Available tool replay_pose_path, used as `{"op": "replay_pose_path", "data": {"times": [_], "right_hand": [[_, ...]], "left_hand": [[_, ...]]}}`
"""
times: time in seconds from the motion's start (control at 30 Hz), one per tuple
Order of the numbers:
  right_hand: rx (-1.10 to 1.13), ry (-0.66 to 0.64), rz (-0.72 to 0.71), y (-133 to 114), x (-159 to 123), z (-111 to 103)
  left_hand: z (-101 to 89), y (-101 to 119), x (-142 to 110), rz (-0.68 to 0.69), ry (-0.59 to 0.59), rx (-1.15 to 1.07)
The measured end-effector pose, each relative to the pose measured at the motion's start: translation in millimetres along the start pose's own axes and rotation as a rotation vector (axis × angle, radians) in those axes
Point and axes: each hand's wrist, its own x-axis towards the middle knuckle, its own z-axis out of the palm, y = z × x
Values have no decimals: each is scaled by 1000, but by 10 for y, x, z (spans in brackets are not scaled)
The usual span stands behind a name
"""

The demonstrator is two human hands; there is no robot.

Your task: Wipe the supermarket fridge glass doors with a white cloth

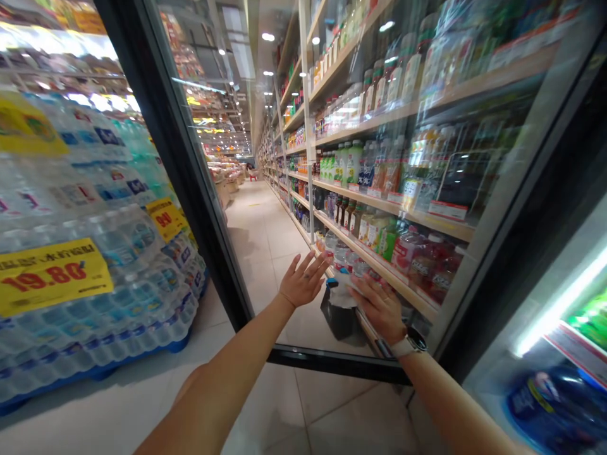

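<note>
My left hand [303,280] is raised with its fingers spread, holding nothing, in front of a glass door [279,189] with a black frame. My right hand [378,308] lies flat at the glass, a white-strapped smartwatch [408,344] on its wrist, and holds nothing I can see. Just beyond it stand clear plastic bottles [345,259] on a low wooden shelf. Whether that hand touches the glass or the bottles, I cannot tell. Between my hands a dark bag or bin [337,322] shows with something white on top.
Wooden shelves of bottled drinks [374,170] line the right side of a long tiled aisle [258,234]. Shrink-wrapped bottled water [95,253] stands on a blue pallet at left, with a yellow 19.80 price sign [54,275]. A lit refrigerator case [554,373] sits at lower right.
</note>
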Motion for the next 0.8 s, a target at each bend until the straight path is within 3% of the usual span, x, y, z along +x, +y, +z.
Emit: {"op": "replay_pose_path", "data": {"times": [0.23, 0.33, 0.43, 0.67, 0.8], "right_hand": [[-97, 493, 506, 564, 271, -292], [-99, 541, 590, 554, 302, -278], [-72, 400, 477, 313, 229, -143], [140, -46, 4, -324, -265, 209], [257, -142, -198, -468, -456, 312]], "left_hand": [[4, 11, -2, -7, 4, -13], [-15, 19, 10, -9, 5, -17], [-33, 22, 17, -11, -12, -14], [-50, 32, 16, -12, 6, 13], [-59, 39, 16, -12, 6, 20]]}}
